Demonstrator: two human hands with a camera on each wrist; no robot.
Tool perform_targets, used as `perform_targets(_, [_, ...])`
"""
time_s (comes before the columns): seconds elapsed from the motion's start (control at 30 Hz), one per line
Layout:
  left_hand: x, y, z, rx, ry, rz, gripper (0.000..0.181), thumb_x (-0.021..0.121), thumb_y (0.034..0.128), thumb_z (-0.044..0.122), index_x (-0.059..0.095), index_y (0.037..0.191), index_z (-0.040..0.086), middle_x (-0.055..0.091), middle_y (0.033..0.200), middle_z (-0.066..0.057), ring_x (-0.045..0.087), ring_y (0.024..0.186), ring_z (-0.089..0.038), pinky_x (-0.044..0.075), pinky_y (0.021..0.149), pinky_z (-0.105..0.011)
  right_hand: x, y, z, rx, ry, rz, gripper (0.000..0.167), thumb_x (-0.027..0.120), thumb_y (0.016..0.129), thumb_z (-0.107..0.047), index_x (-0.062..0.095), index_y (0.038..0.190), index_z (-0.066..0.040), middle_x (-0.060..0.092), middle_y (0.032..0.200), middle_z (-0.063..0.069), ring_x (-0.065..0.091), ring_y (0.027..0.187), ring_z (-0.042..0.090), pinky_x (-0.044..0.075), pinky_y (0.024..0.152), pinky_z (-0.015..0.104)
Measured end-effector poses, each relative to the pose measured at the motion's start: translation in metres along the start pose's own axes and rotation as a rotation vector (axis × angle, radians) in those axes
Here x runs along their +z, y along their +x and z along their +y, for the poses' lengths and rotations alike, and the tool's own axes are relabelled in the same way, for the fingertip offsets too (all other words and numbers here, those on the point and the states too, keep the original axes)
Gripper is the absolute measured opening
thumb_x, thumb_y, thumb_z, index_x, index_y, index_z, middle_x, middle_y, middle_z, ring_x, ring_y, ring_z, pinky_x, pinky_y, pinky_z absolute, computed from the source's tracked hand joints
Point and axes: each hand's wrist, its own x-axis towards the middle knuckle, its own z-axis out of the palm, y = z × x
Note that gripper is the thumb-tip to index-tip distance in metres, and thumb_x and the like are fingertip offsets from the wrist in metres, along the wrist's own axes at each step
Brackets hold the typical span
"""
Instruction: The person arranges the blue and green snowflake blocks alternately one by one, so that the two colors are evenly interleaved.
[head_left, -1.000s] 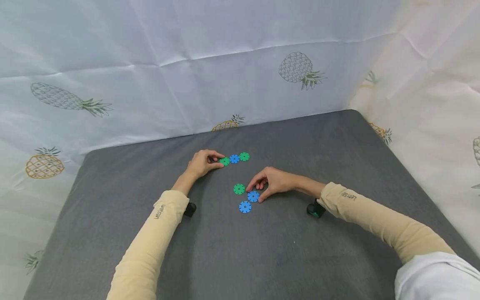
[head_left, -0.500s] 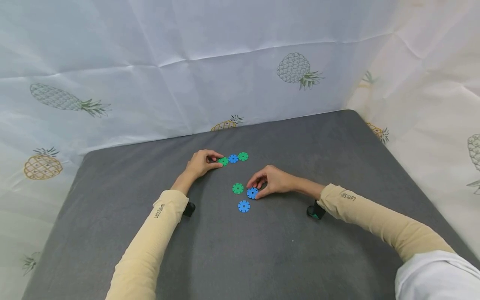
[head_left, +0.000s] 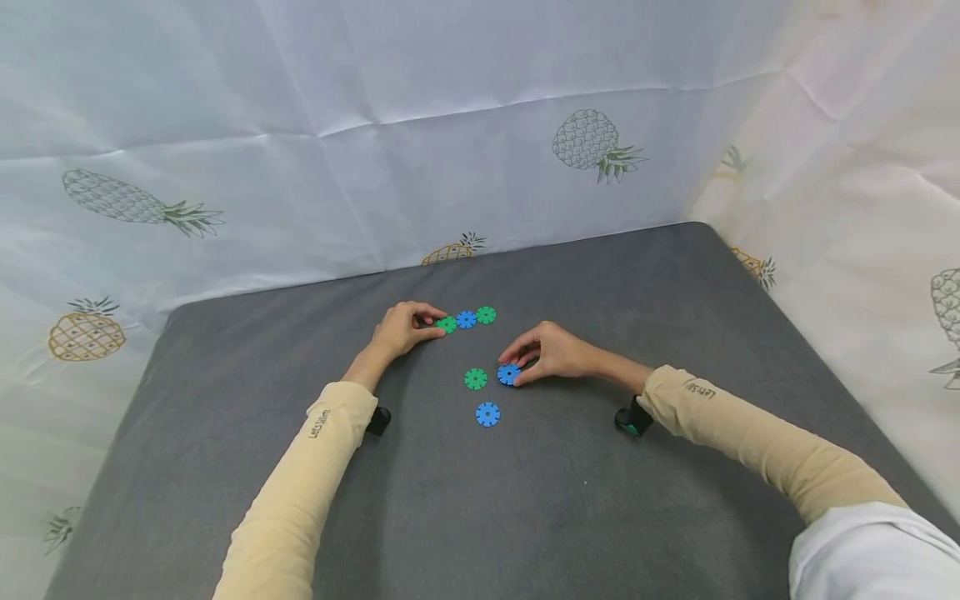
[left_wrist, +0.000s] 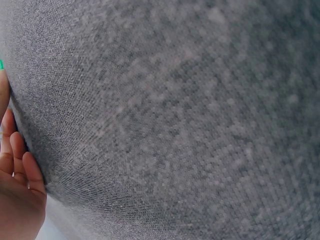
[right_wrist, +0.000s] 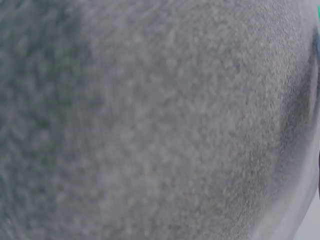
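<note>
In the head view, the left hand [head_left: 403, 327] pinches the green notched disc [head_left: 447, 324] at the left end of a short row. A blue disc [head_left: 466, 319] and another green disc [head_left: 486, 315] continue that row to the right. The right hand [head_left: 556, 352] pinches a blue disc [head_left: 508, 375] between thumb and fingers. Just left of it lies a green disc [head_left: 476, 379], with one more blue disc [head_left: 487, 414] nearer the person. The left wrist view shows the left hand [left_wrist: 20, 185] at its left edge and a sliver of green.
A grey cloth-covered table [head_left: 480, 517] extends around the hands. White fabric with pineapple prints [head_left: 450, 183] hangs behind the table and at its right side. Each wrist carries a small black device, such as the one at the right wrist [head_left: 632, 418].
The right hand has moved away from the person with its blue disc, which now stands apart from the lower blue disc. The left hand has stayed on its green disc.
</note>
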Motion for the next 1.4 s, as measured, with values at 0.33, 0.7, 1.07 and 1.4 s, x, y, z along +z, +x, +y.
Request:
perform_targets(0.33, [0.001,-0.001,-0.002,0.017,0.0,0.004,0.03,0.075,0.0848,0.026,0.073,0.113,0.016,0.061,0.097,-0.003,0.048,0.073,-0.016,0.032,0.061,-0.03,-0.006,0.003,0.001,0.043,-0.035,0.061,0.034,0.079,0.076,0.0,0.069,0.108,0.007,0.069,0.107,0.018,0.067,0.09,0.027,0.053,0.08,0.034])
perform_targets(0.7, [0.001,-0.001,-0.003,0.014,-0.005,0.012,0.03,0.076,0.0842,0.026,0.073,0.112,0.016,0.061,0.096,-0.002,0.047,0.072,-0.016,0.032,0.06,-0.03,-0.017,0.005,0.004,0.064,-0.027,0.105,0.037,0.08,0.076,-0.002,0.069,0.11,0.006,0.069,0.108,0.016,0.066,0.094,0.027,0.052,0.082,0.033])
perform_targets(1.07, [0.002,0.0,-0.004,0.018,-0.01,0.017,0.029,0.075,0.0846,0.026,0.073,0.112,0.016,0.061,0.096,-0.002,0.047,0.073,-0.016,0.031,0.06,-0.03,-0.027,0.01,0.008,0.103,-0.031,0.133,0.036,0.081,0.076,-0.005,0.07,0.11,0.003,0.07,0.107,0.014,0.067,0.093,0.023,0.052,0.082,0.029])
perform_targets(1.4, [0.002,0.001,-0.003,0.008,-0.01,0.023,0.028,0.075,0.0845,0.026,0.074,0.111,0.017,0.061,0.096,-0.002,0.047,0.073,-0.017,0.03,0.06,-0.03,-0.035,0.017,0.011,0.14,-0.025,0.193,0.036,0.082,0.074,-0.003,0.071,0.108,0.003,0.07,0.106,0.014,0.068,0.093,0.024,0.053,0.08,0.028])
